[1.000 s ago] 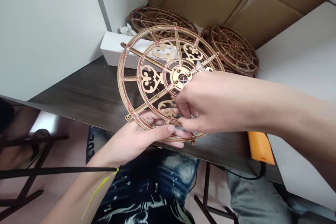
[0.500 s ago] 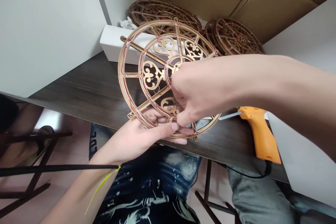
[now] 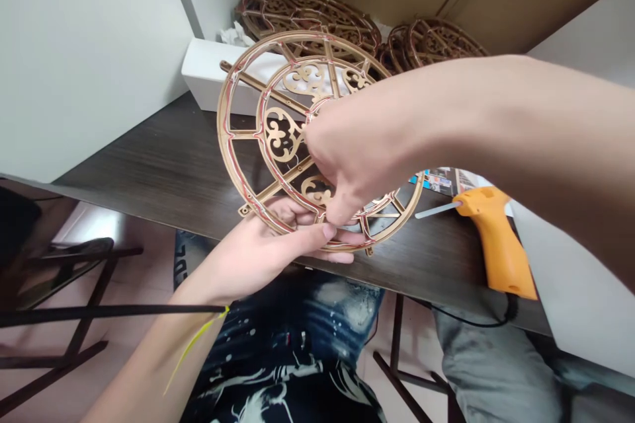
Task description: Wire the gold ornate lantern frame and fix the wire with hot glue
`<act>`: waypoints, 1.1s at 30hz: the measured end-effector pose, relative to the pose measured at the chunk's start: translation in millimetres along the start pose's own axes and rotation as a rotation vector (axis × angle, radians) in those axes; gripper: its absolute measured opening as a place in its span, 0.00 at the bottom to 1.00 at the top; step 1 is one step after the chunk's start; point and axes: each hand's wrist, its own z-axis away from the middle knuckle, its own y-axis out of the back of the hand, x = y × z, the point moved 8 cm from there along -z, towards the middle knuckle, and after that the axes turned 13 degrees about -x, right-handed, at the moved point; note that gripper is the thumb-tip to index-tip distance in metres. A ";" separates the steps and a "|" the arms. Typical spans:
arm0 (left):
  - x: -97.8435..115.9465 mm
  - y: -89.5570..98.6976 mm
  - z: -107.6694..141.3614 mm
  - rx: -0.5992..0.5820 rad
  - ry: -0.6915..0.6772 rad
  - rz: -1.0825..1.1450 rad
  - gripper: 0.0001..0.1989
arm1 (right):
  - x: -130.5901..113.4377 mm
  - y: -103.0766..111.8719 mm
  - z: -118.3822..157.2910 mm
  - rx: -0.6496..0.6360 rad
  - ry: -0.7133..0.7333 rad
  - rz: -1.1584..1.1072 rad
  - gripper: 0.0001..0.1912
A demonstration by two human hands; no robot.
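A round fretwork wheel [image 3: 221, 125] is held up over the table [image 3: 149, 158], its lower rim gripped by the left hand's [image 3: 262, 254] fingers and thumb, the right hand's [image 3: 352, 158] closed fingers pinching nearer its centre, with an orange glue gun [image 3: 496, 238] and stacked wheels [image 3: 307, 20] beyond.

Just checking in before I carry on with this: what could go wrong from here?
The thin spokes of the wooden fretwork wheel, pinched between the left hand and right hand, might crack under hard pressure. Its lower part sticks out past the table edge, so a slip could drop it. The right forearm passes above the orange glue gun, which could get knocked and may be hot.
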 end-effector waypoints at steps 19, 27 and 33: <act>3.6 -3.2 -0.3 -0.061 -0.103 -0.010 0.11 | -14.1 -13.5 94.4 0.067 0.295 -0.041 0.06; 2.1 -0.5 0.7 -0.024 -0.080 0.065 0.12 | -22.2 -31.4 117.2 0.217 0.256 0.070 0.24; -0.6 3.2 8.0 0.069 -0.050 0.109 0.12 | -34.7 -36.6 109.6 0.282 0.249 0.176 0.18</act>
